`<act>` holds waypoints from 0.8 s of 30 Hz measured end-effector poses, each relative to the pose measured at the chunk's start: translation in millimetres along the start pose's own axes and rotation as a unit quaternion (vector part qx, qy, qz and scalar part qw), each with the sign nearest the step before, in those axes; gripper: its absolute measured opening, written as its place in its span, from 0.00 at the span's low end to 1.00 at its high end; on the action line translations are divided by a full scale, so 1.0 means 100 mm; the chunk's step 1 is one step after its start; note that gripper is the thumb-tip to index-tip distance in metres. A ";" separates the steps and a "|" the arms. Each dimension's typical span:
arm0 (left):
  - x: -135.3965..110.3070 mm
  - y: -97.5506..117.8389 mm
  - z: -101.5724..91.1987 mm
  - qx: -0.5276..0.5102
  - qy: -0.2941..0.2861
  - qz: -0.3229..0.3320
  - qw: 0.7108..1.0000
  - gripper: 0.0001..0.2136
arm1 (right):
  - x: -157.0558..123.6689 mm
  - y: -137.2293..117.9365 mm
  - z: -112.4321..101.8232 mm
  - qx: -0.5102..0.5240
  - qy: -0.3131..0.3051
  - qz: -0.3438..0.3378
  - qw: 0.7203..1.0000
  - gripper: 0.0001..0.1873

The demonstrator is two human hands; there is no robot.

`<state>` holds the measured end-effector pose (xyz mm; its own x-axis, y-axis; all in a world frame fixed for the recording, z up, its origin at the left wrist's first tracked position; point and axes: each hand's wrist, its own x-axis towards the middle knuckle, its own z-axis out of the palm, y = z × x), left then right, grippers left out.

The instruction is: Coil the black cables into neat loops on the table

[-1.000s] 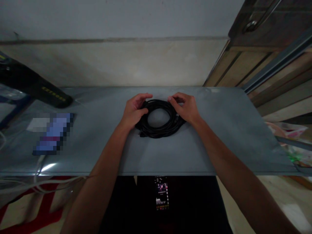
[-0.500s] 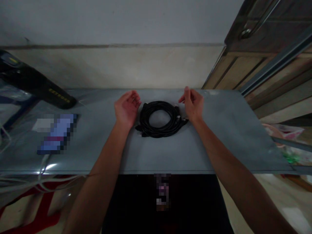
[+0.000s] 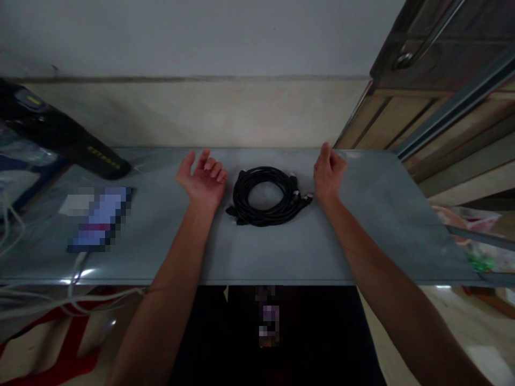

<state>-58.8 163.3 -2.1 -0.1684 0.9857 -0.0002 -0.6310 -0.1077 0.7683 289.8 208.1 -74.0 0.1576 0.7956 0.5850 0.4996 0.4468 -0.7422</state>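
Note:
A coil of black cable lies flat on the grey tabletop, with plug ends sticking out at its left and right sides. To its left rests my left hand, palm turned up, fingers loosely curled and apart, holding nothing. My right hand is just right of the coil, its fingers folded into a loose fist with the thumb uppermost. Nothing shows in that fist. Neither hand grips the coil.
On the left of the grey table are a blurred phone-like device with a white cord and a black cylindrical object. A wall stands behind. Metal bars and a door flank the right.
Both hands have moved outward, away from the coil. My left hand has opened and turned palm up, while my right hand's fingers have folded in. The coil stays put.

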 end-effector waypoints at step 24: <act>-0.01 -0.02 0.04 -0.010 0.012 -0.024 1.000 0.14 | 0.01 -0.32 0.02 0.030 0.094 0.075 0.992 0.40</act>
<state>-54.0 162.8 -0.7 -0.1554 0.9865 -0.0517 -0.6539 -0.0635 0.7539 272.2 195.8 -50.0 0.3855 0.7670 0.5129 0.4079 0.3569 -0.8403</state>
